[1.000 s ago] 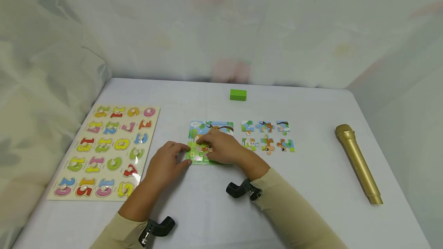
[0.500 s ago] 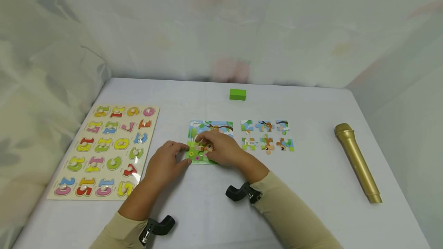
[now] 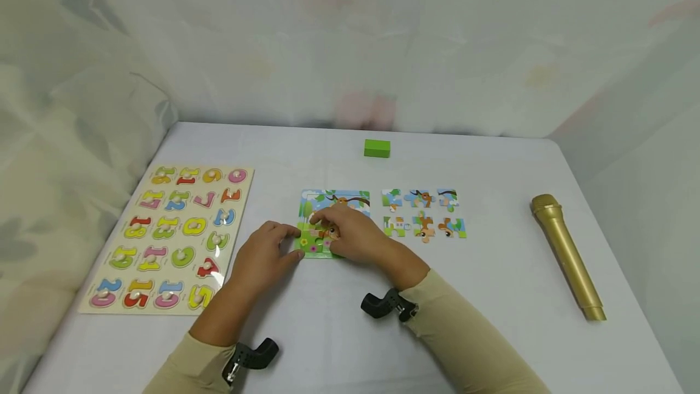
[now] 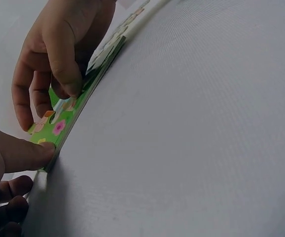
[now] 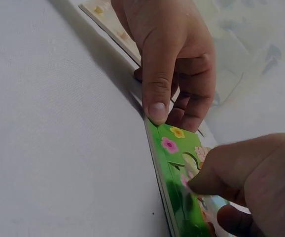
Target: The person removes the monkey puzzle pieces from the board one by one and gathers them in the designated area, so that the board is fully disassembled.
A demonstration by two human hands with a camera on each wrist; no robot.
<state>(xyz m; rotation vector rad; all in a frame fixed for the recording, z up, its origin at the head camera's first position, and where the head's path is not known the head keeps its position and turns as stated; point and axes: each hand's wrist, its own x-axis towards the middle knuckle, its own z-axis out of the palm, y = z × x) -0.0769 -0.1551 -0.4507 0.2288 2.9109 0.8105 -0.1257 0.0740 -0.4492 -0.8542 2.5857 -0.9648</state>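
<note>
My left hand (image 3: pixel 262 257) is reaching in, thumb resting straight on the near-left corner of the puzzle board (image 3: pixel 319 200), fingers spreading apart. My right hand (image 3: pixel 355 233) is arching over its glossy print, touching; I can't tell whether I'm pinching anything. Interlocking-edged loose pieces (image 3: pixel 422 199) are lying just right, on white cloth (image 3: pixel 481 199).

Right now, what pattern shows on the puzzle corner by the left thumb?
Yellow flower and pink flower on green; clearest in right wrist view.

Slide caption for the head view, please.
Left hand touching a picture puzzle, right hand over it, six loose pieces beside; number board and gold microphone flank them.
</note>
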